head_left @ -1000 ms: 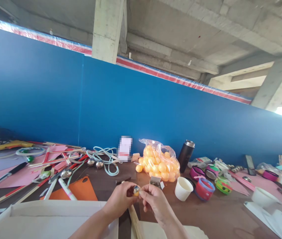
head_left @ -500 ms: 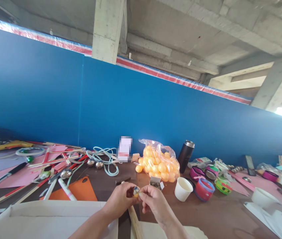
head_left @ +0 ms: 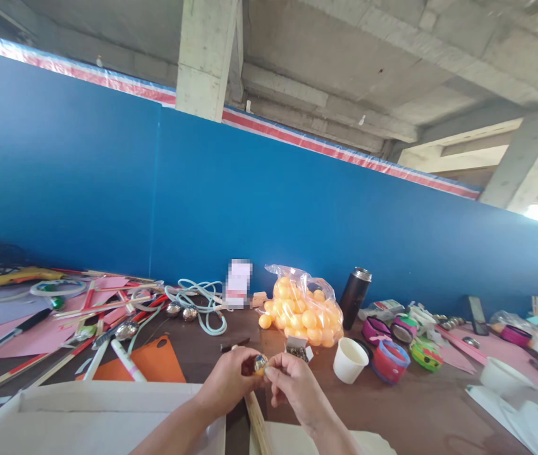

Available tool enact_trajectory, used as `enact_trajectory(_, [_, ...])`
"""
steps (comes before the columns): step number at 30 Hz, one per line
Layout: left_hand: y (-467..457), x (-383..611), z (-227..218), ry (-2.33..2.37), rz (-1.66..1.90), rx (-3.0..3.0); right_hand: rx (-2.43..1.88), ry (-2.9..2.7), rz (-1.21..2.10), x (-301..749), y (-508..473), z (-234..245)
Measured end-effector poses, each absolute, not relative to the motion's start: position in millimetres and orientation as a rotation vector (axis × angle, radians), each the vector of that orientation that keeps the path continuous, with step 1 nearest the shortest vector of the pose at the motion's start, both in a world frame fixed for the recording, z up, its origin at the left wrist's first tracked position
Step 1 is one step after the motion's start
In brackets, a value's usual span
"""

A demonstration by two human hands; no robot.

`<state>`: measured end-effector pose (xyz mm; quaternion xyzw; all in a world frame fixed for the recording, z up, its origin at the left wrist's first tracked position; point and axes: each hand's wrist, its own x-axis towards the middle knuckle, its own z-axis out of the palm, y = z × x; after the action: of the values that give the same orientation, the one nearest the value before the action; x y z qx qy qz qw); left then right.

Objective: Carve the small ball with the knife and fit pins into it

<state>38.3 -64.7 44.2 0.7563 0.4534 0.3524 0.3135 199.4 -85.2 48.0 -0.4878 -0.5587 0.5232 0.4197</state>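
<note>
Left hand (head_left: 226, 379) has a snug grip around a small shiny ball (head_left: 260, 362). Right hand (head_left: 293, 379) is pinched closed at its 3 o'clock, can't tell on what. Looks mid-job imo, piece not set down yet. Bagged orange balls (head_left: 304, 316) at 1 o'clock.

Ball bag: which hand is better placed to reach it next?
Likely the right hand: it lies nearer the bag. The left hand, farther off, holds the shiny ball, though the right is close to it too.

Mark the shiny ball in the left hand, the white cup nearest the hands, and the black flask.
Shiny ball (head_left: 260, 362): head view, on its silvery part.
White cup (head_left: 347, 366): head view, on its outer wall.
Black flask (head_left: 355, 298): head view, mid-body.
</note>
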Motion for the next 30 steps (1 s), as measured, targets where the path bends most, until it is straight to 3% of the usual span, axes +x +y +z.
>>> enact_trajectory(30, [-66.1,38.0,44.4,1.215,0.915,2.028,-1.23,-1.407,1.239,196.1,-84.1,40.1])
